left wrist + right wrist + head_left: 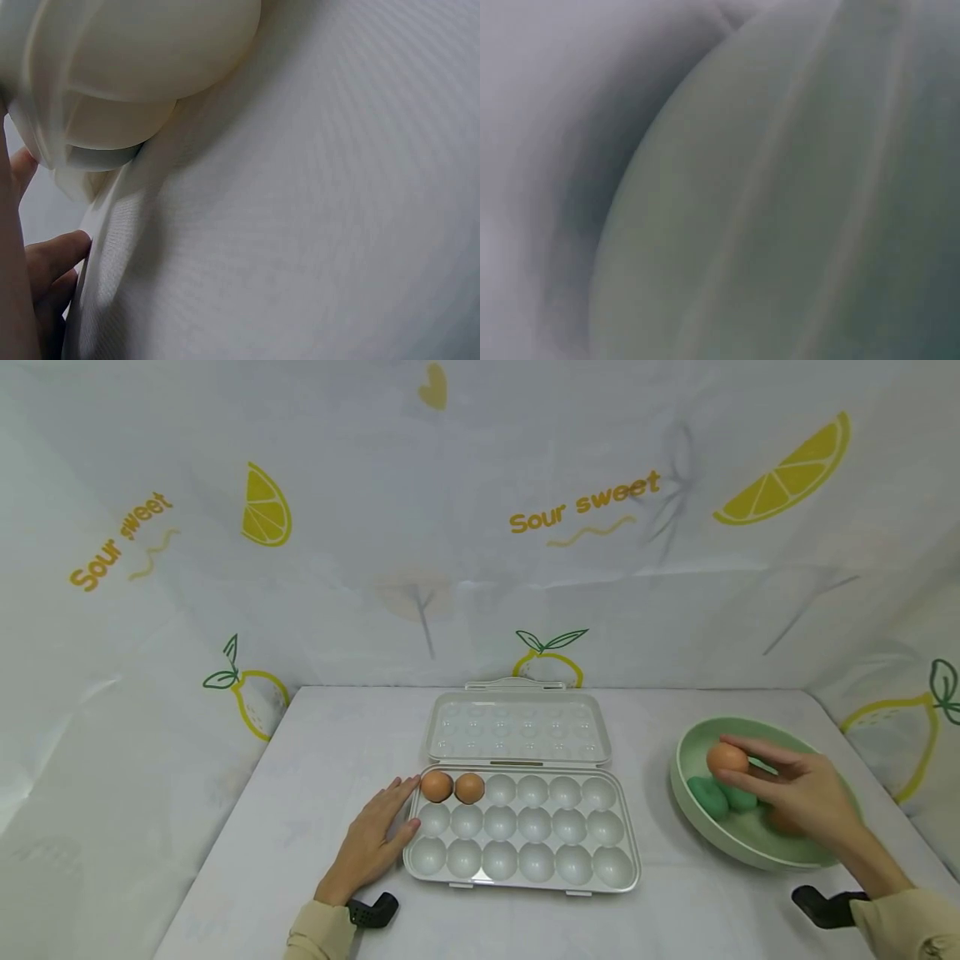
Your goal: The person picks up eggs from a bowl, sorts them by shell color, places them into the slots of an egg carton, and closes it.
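Note:
Above the pale green bowl [693, 814], my right hand [813, 797] pinches a brown egg [727, 760] between thumb and fingers. Inside the bowl lie green eggs [707, 797] and another brown egg [783, 822], partly covered by the hand. My left hand [367, 845] rests against the left edge of the white egg tray [517, 883], fingers extended. Two brown eggs [469, 787] fill the first two cups of the tray's back row. Seen from the left wrist, the tray's rounded cups [165, 56] bulge down near my fingers [56, 259]. The right wrist view has only the bowl's wall [682, 225], blurred.
The tray's hinged lid [517, 727] lies folded back behind it. All stands on a white-covered table [300, 777]. A lemon-printed cloth [480, 527] hangs behind and at the sides. The bowl stands at the table's right, apart from the tray.

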Tool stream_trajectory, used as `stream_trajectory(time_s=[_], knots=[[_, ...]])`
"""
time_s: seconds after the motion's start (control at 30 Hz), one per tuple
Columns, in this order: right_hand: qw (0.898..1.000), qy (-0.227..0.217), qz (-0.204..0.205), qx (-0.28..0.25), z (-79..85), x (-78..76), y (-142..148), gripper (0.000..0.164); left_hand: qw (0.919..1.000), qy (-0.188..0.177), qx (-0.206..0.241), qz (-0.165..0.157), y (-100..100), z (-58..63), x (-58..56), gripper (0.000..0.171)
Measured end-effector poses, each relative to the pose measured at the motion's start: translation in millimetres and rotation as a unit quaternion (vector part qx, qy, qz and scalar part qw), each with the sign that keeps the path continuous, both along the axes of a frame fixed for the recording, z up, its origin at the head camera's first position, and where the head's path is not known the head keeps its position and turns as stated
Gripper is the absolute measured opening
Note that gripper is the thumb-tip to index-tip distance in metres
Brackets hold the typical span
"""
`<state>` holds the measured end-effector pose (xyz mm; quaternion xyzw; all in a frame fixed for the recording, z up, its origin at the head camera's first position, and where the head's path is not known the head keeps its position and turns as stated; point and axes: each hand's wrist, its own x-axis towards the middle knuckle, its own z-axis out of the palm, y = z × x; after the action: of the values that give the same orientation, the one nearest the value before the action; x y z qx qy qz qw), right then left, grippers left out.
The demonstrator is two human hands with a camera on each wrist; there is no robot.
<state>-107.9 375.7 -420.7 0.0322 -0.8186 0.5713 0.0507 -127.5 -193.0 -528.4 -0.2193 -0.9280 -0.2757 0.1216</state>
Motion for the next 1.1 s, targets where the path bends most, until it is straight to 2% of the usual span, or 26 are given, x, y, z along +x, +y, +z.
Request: stream_trajectory(time_s=[0.07,0.17,0.27,0.4,0.6,0.77,0.93,1.1], knots=[[0.998,0.021,0.011,-0.052,-0.6,-1.7,-6.3,0.053,1.0000,0.002,0.000,-0.001,0.0,0.1,-0.1,0.062],[0.990,0.057,0.042,-0.124,-3.3,-5.2,-15.7,0.054,1.0000,0.002,-0.001,0.000,-0.4,0.0,-0.1,0.062],[0.981,0.089,0.077,-0.153,-6.5,-9.1,-25.5,0.054,1.0000,0.001,-0.001,0.001,-0.9,-0.2,0.0,0.061],[0.977,0.110,0.090,-0.162,-9.4,-14.1,-40.2,0.052,1.0000,-0.002,-0.002,0.002,-1.1,0.0,0.0,0.062],[0.979,0.113,0.086,-0.148,-15.6,-20.9,-59.7,0.051,1.0000,-0.005,0.000,0.004,-0.5,0.4,-0.3,0.062],[0.980,0.109,0.092,-0.139,-20.2,-25.2,-74.9,0.052,0.9999,-0.010,0.004,0.002,0.1,-0.3,0.0,0.062],[0.987,0.095,0.075,-0.108,-19.2,-28.2,-90.0,0.051,0.9999,-0.012,0.000,0.005,0.4,0.5,0.3,0.062],[0.990,0.069,0.067,-0.105,-16.1,-30.3,-103.3,0.052,0.9999,-0.012,-0.003,0.004,-0.4,1.9,-0.7,0.062]])
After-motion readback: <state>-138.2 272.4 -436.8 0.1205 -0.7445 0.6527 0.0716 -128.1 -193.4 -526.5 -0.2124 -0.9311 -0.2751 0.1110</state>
